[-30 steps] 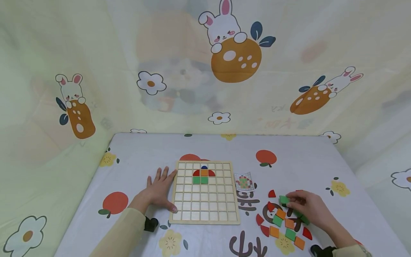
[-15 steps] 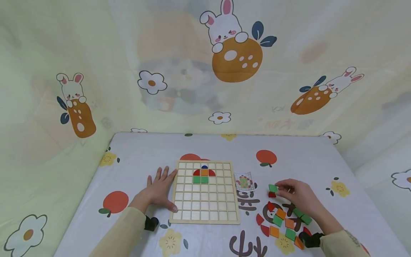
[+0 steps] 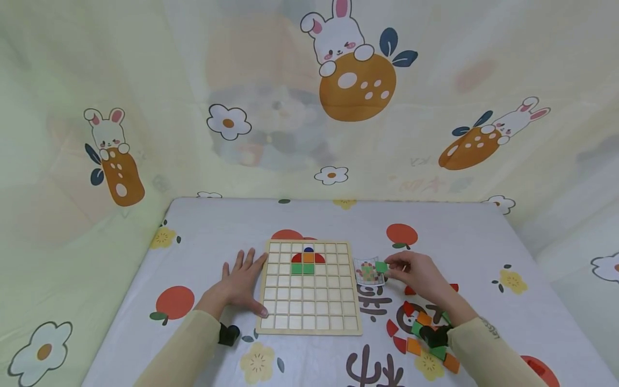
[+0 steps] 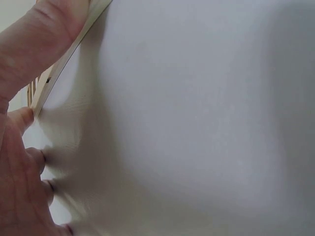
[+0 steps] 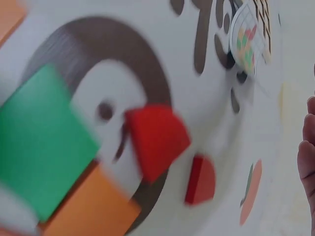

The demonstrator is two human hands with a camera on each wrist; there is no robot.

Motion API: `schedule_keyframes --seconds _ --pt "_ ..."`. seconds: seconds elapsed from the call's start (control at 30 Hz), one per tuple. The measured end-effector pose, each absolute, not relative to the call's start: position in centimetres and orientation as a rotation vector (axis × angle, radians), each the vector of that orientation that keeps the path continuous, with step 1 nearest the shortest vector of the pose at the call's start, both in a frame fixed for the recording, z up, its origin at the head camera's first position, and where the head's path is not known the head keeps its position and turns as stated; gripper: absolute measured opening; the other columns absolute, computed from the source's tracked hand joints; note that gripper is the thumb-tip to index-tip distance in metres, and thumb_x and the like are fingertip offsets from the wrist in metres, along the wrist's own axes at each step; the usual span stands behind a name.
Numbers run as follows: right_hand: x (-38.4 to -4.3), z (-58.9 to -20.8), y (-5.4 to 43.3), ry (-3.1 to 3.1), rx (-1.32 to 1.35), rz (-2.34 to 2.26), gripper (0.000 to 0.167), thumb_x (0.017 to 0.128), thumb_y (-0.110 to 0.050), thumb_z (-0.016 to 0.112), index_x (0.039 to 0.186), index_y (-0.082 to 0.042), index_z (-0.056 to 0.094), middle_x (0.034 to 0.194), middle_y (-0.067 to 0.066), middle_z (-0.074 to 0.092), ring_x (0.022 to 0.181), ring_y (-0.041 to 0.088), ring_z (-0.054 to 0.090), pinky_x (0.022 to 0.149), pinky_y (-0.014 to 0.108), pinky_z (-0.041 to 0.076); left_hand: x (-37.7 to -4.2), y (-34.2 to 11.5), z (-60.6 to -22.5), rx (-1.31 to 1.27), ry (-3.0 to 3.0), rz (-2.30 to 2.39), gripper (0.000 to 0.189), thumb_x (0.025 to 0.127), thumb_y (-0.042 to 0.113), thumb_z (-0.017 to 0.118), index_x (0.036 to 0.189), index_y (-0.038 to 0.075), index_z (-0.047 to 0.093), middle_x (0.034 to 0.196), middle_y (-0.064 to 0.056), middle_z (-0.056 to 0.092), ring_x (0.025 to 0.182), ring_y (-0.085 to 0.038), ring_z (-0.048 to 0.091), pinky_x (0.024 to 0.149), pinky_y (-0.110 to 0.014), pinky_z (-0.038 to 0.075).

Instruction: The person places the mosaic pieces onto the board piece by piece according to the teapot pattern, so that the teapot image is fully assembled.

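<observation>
A square wooden grid board [image 3: 309,331] lies mid-table. Near its top sit a blue piece [image 3: 308,250], an orange square [image 3: 308,258] between two red quarter-circles [image 3: 296,259], and two green squares [image 3: 297,269] below. My left hand [image 3: 238,285] rests spread at the board's left edge, thumb on the frame and fingertips on the cloth. Between thumb and fingers my right hand [image 3: 416,273] pinches a green square tile [image 3: 381,267], held over the right side of the pattern card [image 3: 366,273]. In the right wrist view only some fingers [image 5: 307,137] show, at the right edge.
Loose pieces lie on the right under my right forearm: red quarter-circles [image 3: 399,344], orange squares [image 3: 452,363] and green squares [image 3: 439,352]. The forearm and black wrist strap [image 3: 435,335] cover part of them. A printed cloth [image 3: 203,226] covers the table, with a curtain [image 3: 271,64] behind.
My right hand has carried the green tile from the loose pieces up and left to the pattern card. The left hand stays at the board's edge.
</observation>
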State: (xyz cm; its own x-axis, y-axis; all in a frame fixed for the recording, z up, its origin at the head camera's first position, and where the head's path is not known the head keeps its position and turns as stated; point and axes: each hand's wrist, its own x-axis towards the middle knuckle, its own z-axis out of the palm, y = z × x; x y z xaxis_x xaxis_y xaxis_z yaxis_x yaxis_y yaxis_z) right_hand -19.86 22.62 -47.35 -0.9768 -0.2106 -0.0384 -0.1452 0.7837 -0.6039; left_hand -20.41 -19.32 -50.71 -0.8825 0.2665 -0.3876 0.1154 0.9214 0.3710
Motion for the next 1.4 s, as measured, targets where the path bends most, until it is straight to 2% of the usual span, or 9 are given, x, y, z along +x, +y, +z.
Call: schedule_keyframes --seconds 0.27,0.53,0.83,1.07,1.4 --pt "-21.2 -47.3 20.2 2.839 -0.321 -0.967 0.024 0.09 -0.011 0.078 0.112 -0.002 0.075 0.088 0.003 0.069 0.079 0.016 0.056 0.065 0.02 0.051 -20.4 -19.3 -50.6 0.276 2.632 0.476 0.136 0.061 0.049 0.096 0.166 0.017 0.014 0.173 -0.019 0.0 0.158 -0.046 -0.008 0.12 -0.076 -0.003" --pt "-22.3 -47.8 18.2 2.793 -0.369 -0.985 0.023 0.089 -0.01 0.078 0.111 -0.001 0.074 0.087 0.003 0.069 0.077 0.015 0.057 0.064 0.023 0.05 -20.3 -19.3 -50.4 0.284 2.65 0.482 0.136 0.06 0.051 0.096 0.165 0.016 0.017 0.173 -0.019 0.004 0.158 -0.047 -0.005 0.118 -0.078 0.001" --pt "-23.1 -48.2 14.7 2.727 -0.354 -0.935 0.02 0.086 -0.009 0.081 0.103 -0.001 0.074 0.084 0.002 0.068 0.077 0.014 0.057 0.071 0.027 0.051 -20.3 -19.4 -50.4 0.282 2.653 0.483 0.137 0.059 0.051 0.096 0.165 0.017 0.017 0.173 -0.019 0.004 0.158 -0.047 -0.005 0.118 -0.078 0.001" --pt "-23.5 -48.6 12.7 2.717 -0.314 -0.824 0.023 0.087 -0.013 0.08 0.108 -0.004 0.075 0.086 0.001 0.066 0.08 0.015 0.056 0.074 0.028 0.051 -20.3 -19.4 -50.6 0.285 2.652 0.492 0.137 0.059 0.051 0.096 0.165 0.017 0.017 0.173 -0.019 0.004 0.158 -0.047 -0.004 0.118 -0.078 0.0" --pt "-23.8 -48.9 11.0 2.75 -0.338 -0.744 0.023 0.086 -0.014 0.082 0.105 -0.004 0.075 0.084 0.001 0.066 0.078 0.015 0.055 0.073 0.029 0.049 -20.3 -19.4 -50.6 0.291 2.657 0.482 0.138 0.058 0.052 0.097 0.165 0.017 0.018 0.173 -0.019 0.004 0.158 -0.047 -0.005 0.119 -0.078 0.001"
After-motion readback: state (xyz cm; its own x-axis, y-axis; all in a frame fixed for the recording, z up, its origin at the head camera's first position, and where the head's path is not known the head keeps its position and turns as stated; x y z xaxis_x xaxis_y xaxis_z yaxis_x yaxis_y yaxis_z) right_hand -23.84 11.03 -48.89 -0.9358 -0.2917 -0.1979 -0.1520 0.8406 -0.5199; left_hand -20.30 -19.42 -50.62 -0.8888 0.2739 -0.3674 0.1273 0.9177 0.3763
